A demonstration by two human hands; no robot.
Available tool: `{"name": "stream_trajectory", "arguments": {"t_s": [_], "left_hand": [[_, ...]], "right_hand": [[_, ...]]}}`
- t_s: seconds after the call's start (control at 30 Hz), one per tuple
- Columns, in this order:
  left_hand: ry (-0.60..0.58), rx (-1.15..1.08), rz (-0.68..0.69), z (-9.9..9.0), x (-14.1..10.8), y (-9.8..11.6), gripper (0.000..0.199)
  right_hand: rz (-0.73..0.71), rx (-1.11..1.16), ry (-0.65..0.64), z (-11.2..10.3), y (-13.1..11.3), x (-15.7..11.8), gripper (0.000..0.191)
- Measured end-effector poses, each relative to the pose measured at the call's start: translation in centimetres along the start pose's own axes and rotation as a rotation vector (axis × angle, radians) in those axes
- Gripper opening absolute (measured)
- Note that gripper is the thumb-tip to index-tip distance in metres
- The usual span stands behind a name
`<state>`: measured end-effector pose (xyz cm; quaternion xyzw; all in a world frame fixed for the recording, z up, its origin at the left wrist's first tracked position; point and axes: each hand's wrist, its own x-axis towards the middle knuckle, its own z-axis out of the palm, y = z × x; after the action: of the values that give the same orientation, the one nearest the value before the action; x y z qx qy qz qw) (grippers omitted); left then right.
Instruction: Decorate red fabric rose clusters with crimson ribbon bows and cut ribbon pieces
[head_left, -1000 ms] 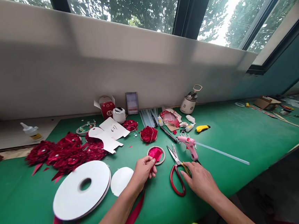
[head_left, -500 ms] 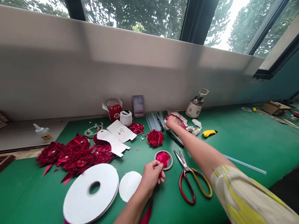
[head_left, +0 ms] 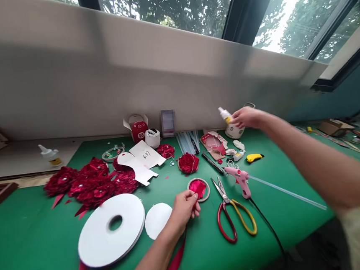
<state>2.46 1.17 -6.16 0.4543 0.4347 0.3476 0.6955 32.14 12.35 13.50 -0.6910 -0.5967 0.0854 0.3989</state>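
My left hand [head_left: 186, 208] pinches a piece of red ribbon [head_left: 197, 188] at the edge of a small ring [head_left: 208, 190] lying on the green mat. Raised near the wall, my right hand [head_left: 244, 117] is closed on a small white glue bottle [head_left: 225, 115], its tip pointing up and left. Behind that hand stands a lidded cup [head_left: 234, 131]. Scissors [head_left: 226, 199] with one red and one yellow handle lie open right of the ring. A pink glue gun [head_left: 241, 180] with a long clear stick rests beyond them.
A large white spool [head_left: 94, 235] and a white disc [head_left: 158, 220] lie on the left. Red ribbon flowers [head_left: 93, 186] are heaped behind them. A yellow cutter [head_left: 254, 157], a black pen [head_left: 212, 163] and a second glue bottle [head_left: 50, 155] are also on the surfaces.
My right hand has moved up and right and now holds the small glue bottle. The pink glue gun, earlier hidden by my right arm, now shows. My left hand is nearly still.
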Motion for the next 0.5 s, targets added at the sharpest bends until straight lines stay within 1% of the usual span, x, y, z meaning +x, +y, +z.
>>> {"name": "stream_trajectory", "arguments": {"t_s": [0.07, 0.13, 0.17, 0.2, 0.23, 0.27, 0.3, 0.33, 0.37, 0.4, 0.43, 0.47, 0.5], "left_hand": [[-0.007, 0.010, 0.000, 0.0, 0.0, 0.1, 0.027], [-0.009, 0.017, 0.007, 0.1, 0.0, 0.2, 0.027], [-0.008, 0.019, 0.011, 0.1, 0.0, 0.2, 0.028], [-0.006, 0.021, 0.012, 0.1, 0.0, 0.2, 0.028], [-0.004, 0.023, 0.011, 0.1, 0.1, 0.2, 0.028], [-0.002, 0.024, 0.009, 0.2, 0.1, 0.2, 0.029], [-0.001, 0.025, 0.007, 0.2, 0.1, 0.2, 0.029], [-0.002, 0.025, 0.007, 0.2, 0.2, 0.2, 0.029], [-0.004, 0.025, 0.008, 0.2, 0.2, 0.2, 0.030], [-0.006, 0.024, 0.012, 0.2, 0.2, 0.2, 0.030], [-0.008, 0.025, 0.016, 0.2, 0.2, 0.2, 0.031], [-0.010, 0.027, 0.018, 0.2, 0.2, 0.3, 0.031], [-0.012, 0.031, 0.018, 0.2, 0.1, 0.3, 0.032]], "right_hand": [[0.062, 0.000, -0.039, -5.9, 1.2, -0.1, 0.033], [0.139, -0.007, -0.084, -11.3, 3.8, -1.4, 0.038], [0.180, -0.007, -0.086, -13.5, 5.7, -2.7, 0.044], [0.246, 0.019, -0.075, -15.1, 8.0, -4.5, 0.048], [0.345, 0.035, -0.100, -16.2, 10.6, -6.8, 0.049], [0.457, 0.051, -0.134, -16.7, 13.3, -9.5, 0.048], [0.565, 0.051, -0.162, -16.6, 16.0, -12.6, 0.044], [0.648, 0.049, -0.157, -16.0, 18.4, -15.9, 0.037], [0.697, 0.067, -0.119, -15.1, 20.5, -19.2, 0.030], [0.735, 0.111, -0.070, -14.0, 22.1, -22.3, 0.026], [0.770, 0.169, 0.023, -12.9, 23.3, -25.2, 0.025], [0.786, 0.218, 0.167, -11.9, 24.1, -27.6, 0.023], [0.788, 0.220, 0.252, -11.0, 24.6, -29.6, 0.020]]}}
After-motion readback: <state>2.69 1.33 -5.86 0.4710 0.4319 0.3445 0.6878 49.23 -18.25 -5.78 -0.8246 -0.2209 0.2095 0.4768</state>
